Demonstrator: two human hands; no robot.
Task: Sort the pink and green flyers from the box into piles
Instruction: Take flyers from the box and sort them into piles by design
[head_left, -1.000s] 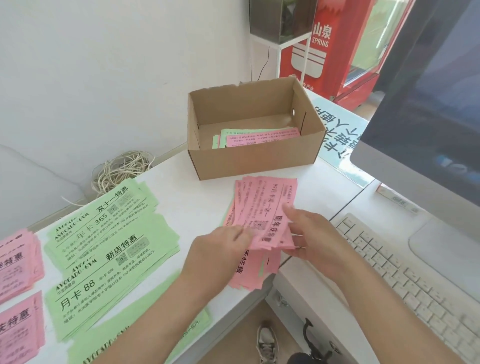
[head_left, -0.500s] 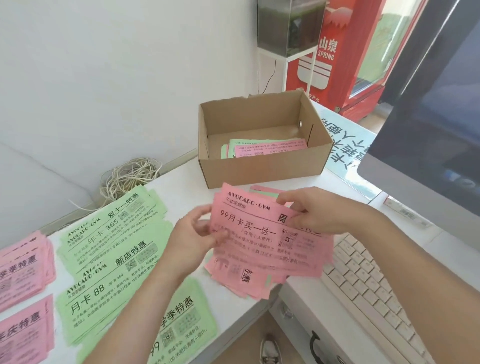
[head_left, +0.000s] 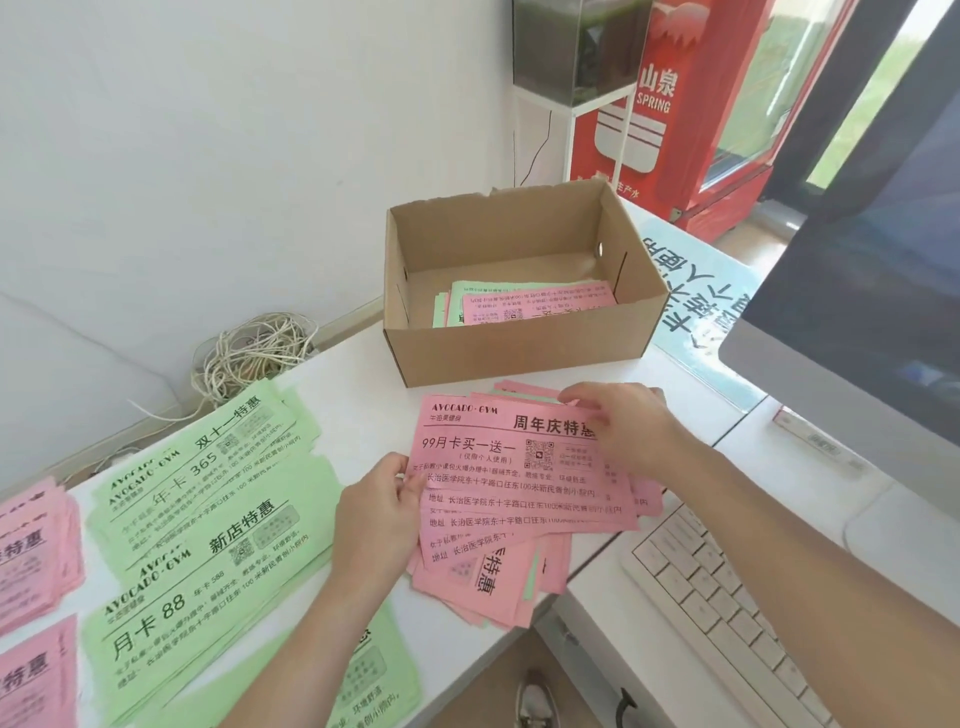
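Head view: fanned pink flyers (head_left: 519, 467) near the box (head_left: 519, 353), over a loose heap (head_left: 478, 587) on the table (head_left: 363, 395), pinched at left edge by left hand (head_left: 379, 512), at top right by right hand (head_left: 628, 426); likely light, limp, slippery, best taken by opposite edges.

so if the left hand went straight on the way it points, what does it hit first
Probably the front wall of the cardboard box. The left hand points up-right; past the pink flyers it grips lies only bare desk, though depth is unclear.
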